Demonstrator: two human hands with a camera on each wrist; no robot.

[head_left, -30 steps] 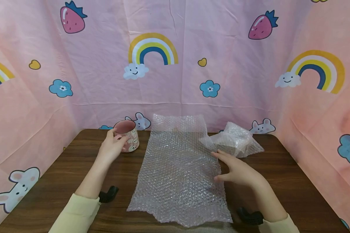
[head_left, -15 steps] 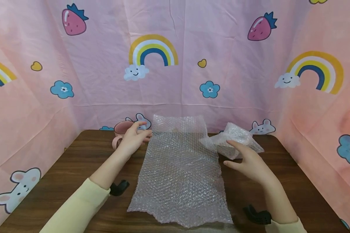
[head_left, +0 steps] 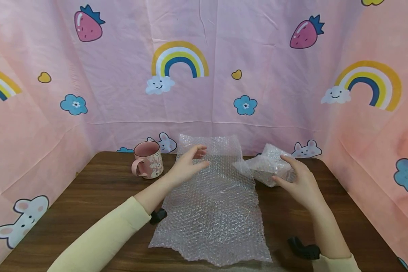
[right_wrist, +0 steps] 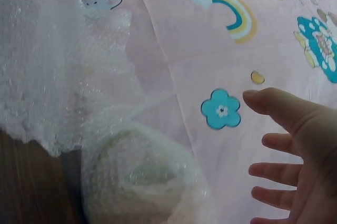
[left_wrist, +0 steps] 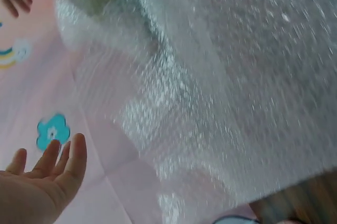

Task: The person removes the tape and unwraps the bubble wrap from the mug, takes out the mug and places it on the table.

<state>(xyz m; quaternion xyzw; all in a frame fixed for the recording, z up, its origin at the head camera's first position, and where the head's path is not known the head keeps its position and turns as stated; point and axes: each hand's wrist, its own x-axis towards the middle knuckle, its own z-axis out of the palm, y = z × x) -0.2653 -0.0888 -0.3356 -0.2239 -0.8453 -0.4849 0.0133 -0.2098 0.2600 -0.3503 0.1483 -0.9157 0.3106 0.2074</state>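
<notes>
A flat sheet of bubble wrap [head_left: 217,211] lies down the middle of the table. Over its upper part hangs my left hand [head_left: 188,164], fingers loosely bent and holding nothing. My right hand [head_left: 300,181] is beside a bundle wrapped in bubble wrap [head_left: 272,166] at the back right, thumb and fingers spread around its near right side. In the right wrist view a rounded shape shows faintly through the bundle's wrap [right_wrist: 142,176], with that hand's fingers spread apart from it. A pink mug [head_left: 149,160] with white printed figures stands upright at the back left, its handle to the left.
The dark wood table [head_left: 85,211] is enclosed at the back and both sides by a pink printed cloth [head_left: 190,107]. Each wrist wears a black device, seen below the right forearm [head_left: 304,249]. The bundle's loose end overlaps the sheet's right edge.
My left hand has let go of the mug and moved right, over the sheet. My right hand has moved from the sheet's right edge outward to the wrapped bundle. The mug stays put.
</notes>
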